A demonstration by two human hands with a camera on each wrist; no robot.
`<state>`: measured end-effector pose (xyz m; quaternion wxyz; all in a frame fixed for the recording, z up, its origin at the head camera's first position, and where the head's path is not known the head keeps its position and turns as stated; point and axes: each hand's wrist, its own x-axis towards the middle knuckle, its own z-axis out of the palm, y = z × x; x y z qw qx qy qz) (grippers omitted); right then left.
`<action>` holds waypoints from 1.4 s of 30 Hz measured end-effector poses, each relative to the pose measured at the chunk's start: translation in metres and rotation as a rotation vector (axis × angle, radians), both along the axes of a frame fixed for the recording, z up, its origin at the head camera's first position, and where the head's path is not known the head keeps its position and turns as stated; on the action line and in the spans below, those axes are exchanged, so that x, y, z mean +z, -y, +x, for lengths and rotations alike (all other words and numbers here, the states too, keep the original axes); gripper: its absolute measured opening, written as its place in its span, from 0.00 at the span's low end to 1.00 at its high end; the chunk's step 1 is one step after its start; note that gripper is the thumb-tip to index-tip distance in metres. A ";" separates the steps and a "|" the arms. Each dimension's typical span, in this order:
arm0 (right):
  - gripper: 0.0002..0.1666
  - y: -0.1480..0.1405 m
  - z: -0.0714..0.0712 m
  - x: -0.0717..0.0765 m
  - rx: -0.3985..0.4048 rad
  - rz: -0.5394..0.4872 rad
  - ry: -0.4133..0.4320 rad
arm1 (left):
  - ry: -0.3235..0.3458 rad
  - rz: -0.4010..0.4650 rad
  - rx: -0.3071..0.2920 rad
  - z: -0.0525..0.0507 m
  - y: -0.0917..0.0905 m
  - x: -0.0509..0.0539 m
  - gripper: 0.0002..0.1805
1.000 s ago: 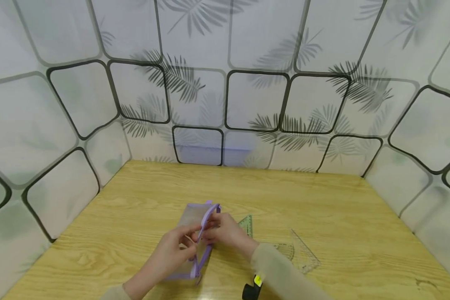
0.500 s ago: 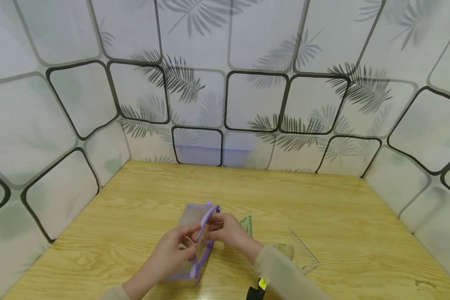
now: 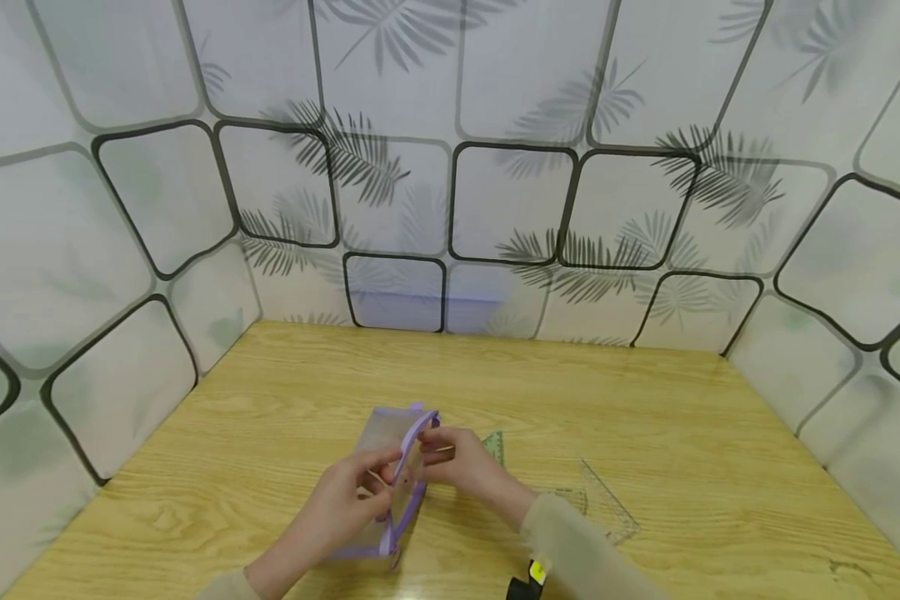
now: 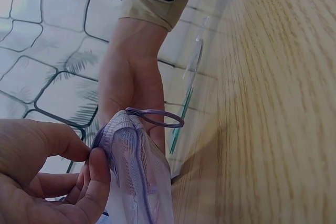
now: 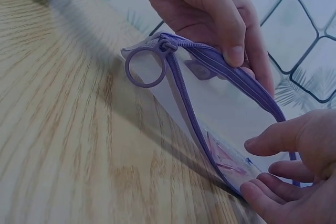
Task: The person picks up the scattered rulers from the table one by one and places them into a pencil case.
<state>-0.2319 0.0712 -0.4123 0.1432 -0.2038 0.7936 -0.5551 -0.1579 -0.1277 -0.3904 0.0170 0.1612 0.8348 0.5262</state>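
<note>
A translucent pouch with purple edging [image 3: 378, 429] lies on the table, its zipped mouth spread apart. My left hand [image 3: 345, 500] pinches one edge of that mouth between thumb and fingers. At the opening, my right hand [image 3: 468, 467] has its fingers slightly bent and apart, with nothing seen between them. The right wrist view shows a purple ring pull [image 5: 145, 67] at the zip's end and something reddish [image 5: 228, 158] inside the pouch. The right fingertips [image 5: 253, 142] are at the mouth; whether they touch the far edge I cannot tell.
A green set square [image 3: 495, 447] lies just beyond the right hand. Right of it are a clear protractor [image 3: 570, 498], partly under the sleeve, and a clear triangle [image 3: 618, 512]. A black and yellow device [image 3: 527, 587] is at the right sleeve. Patterned curtains surround the wooden table [image 3: 570, 383].
My right hand and forearm have shifted slightly to the right, and the fingers have spread a little. The left hand and the pouch have hardly moved.
</note>
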 end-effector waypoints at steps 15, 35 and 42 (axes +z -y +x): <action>0.32 -0.014 0.000 0.001 -0.014 -0.004 -0.020 | -0.035 0.027 -0.007 0.000 0.001 -0.003 0.27; 0.34 -0.034 -0.001 0.001 -0.048 0.075 -0.030 | -0.044 0.010 -0.012 0.002 0.001 -0.002 0.27; 0.34 -0.044 0.003 -0.001 -0.064 0.053 -0.005 | -0.042 -0.010 0.003 0.001 0.000 -0.003 0.26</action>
